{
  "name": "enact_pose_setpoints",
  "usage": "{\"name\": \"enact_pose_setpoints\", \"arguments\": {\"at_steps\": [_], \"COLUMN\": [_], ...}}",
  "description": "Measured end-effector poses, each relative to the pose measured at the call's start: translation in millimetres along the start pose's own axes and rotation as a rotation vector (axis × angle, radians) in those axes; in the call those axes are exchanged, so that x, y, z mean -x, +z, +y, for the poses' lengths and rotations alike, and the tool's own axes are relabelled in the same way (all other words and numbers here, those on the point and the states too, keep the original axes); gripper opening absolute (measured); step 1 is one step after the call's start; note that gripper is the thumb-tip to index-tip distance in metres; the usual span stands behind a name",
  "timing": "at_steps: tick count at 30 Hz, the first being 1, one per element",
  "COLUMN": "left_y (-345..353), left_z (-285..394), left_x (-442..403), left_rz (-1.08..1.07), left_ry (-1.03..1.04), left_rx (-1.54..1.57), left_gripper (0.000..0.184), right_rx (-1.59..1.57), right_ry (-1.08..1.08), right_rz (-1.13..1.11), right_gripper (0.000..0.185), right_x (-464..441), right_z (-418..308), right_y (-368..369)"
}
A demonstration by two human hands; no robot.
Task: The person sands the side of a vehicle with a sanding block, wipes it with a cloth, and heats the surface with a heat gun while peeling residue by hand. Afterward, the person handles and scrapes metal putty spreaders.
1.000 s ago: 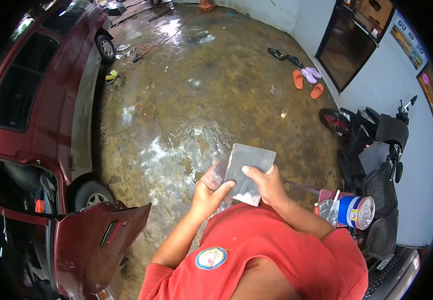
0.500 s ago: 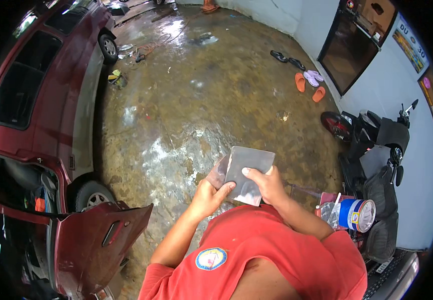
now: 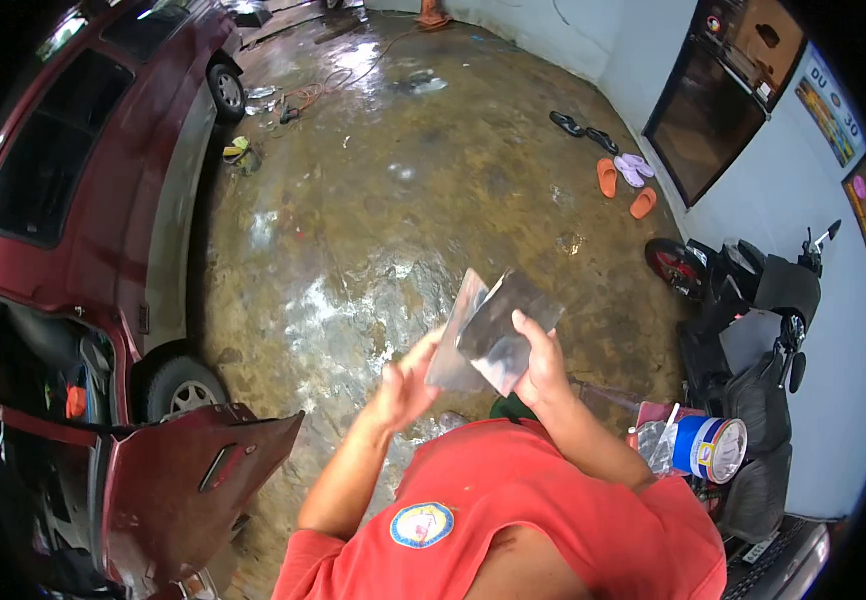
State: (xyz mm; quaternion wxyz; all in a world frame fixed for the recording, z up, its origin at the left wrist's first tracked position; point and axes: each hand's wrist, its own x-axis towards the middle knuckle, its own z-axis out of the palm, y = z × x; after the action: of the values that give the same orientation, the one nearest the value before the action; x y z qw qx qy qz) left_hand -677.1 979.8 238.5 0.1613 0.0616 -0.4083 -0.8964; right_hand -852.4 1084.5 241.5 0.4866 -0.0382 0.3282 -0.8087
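Two thin, flat grey sheets are between my hands in front of my red shirt. My right hand (image 3: 543, 365) grips the darker sheet (image 3: 513, 315), its thumb on the upper face and its fingers underneath. The lighter sheet (image 3: 456, 340) stands tilted at its left, overlapping or touching its left edge. My left hand (image 3: 408, 387) is beside the lighter sheet's lower left side, thumb raised and fingers reaching behind it; whether the fingertips touch it is hidden.
A maroon vehicle (image 3: 103, 190) stands at left with its door (image 3: 188, 490) open. A motorcycle (image 3: 753, 290) and a blue bucket (image 3: 698, 443) are at right. Sandals (image 3: 607, 177) lie by the glass door (image 3: 708, 120). A hose (image 3: 338, 85) crosses the wet floor.
The stacked sheets have come apart and fanned into an angle. My left thumb has lifted off, and that hand has moved slightly left. My right hand has tilted the darker sheet.
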Motion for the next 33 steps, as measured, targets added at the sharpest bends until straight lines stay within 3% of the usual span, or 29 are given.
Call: {"name": "enact_pose_setpoints", "arguments": {"at_steps": [2,3,7,11,14,15,16,18,20,21,22,24,25,26,28,29,30,32,33], "left_y": [6.8,18.8,10.5,-1.3,-3.3,-4.6,-6.3,-3.2,8.7,-0.3,-17.2,-18.2,-11.8,-2.1,5.7,5.5,5.6,3.4,3.7], "left_z": [-31.0,-35.4,-15.0,-1.2,-4.0,-5.0,-6.4,-10.3,-6.2,-9.4,-15.5,-17.4,-18.7,-15.9,-10.9,-11.7,-12.9,-15.2,-17.4], "left_x": [-0.4,-1.2,-7.0,11.3,13.3,11.6,10.5,13.3,10.2,11.2,13.4,12.7,11.6,10.3,7.3,5.7,5.3,6.7,8.5], "left_rz": [0.007,0.041,0.202,0.245,0.261,0.276,0.291,0.281,0.276,0.264,0.251,0.263,0.284,0.307,0.300,0.323,0.348,0.292,0.268], "left_ry": [0.169,0.246,0.117,0.092,0.034,0.013,-0.006,0.016,0.044,0.009,-0.026,-0.052,-0.045,-0.037,-0.058,-0.075,-0.096,-0.078,-0.066], "left_rx": [-0.217,-0.264,0.089,0.050,-0.066,-0.068,-0.072,-0.039,0.008,0.014,0.020,0.031,0.036,0.045,0.016,0.008,-0.001,0.012,0.024], "left_gripper": [0.119,0.103,0.072,0.082,0.092,0.094,0.097,0.097,0.097,0.098,0.098,0.098,0.098,0.098,0.097,0.097,0.097,0.096,0.095], "right_rx": [-0.054,-0.017,0.556,0.876,1.155,1.072,1.079,1.012,0.826,1.075,1.303,1.016,1.072,1.064,0.796,1.263,1.018,1.010,0.944], "right_ry": [-0.018,-0.037,0.060,-0.018,0.121,0.037,-0.249,-0.179,0.103,0.283,0.051,-0.377,-0.436,0.051,0.039,0.155,-0.428,-0.410,-0.164], "right_rz": [0.033,0.008,-0.168,-0.184,-0.284,-0.264,-0.356,-0.440,-0.281,-0.296,-0.376,-0.481,-0.518,-0.392,-0.274,-0.306,-0.487,-0.534,-0.426], "right_gripper": [0.028,0.031,0.027,0.019,0.022,0.025,0.025,0.024,0.022,0.023,0.023,0.024,0.025,0.027,0.027,0.026,0.025,0.024,0.024], "right_x": [-8.0,-13.4,-21.8,-20.4,2.0,4.8,0.0,-4.4,-8.7,4.0,5.1,8.1,-1.0,-3.7,-7.0,-0.6,-0.7,-7.0,-8.6], "right_z": [-0.3,0.2,-26.3,-49.4,-46.4,-20.7,-6.5,-26.2,-53.8,-67.6,-38.2,-0.6,-7.9,-35.9,-51.5,-54.1,-16.3,-16.6,-39.1], "right_y": [1.9,0.2,-3.9,-7.5,14.1,1.6,-8.7,-4.6,4.2,23.3,2.1,-5.7,-9.4,-9.4,8.7,9.6,6.8,-7.4,0.7]}}
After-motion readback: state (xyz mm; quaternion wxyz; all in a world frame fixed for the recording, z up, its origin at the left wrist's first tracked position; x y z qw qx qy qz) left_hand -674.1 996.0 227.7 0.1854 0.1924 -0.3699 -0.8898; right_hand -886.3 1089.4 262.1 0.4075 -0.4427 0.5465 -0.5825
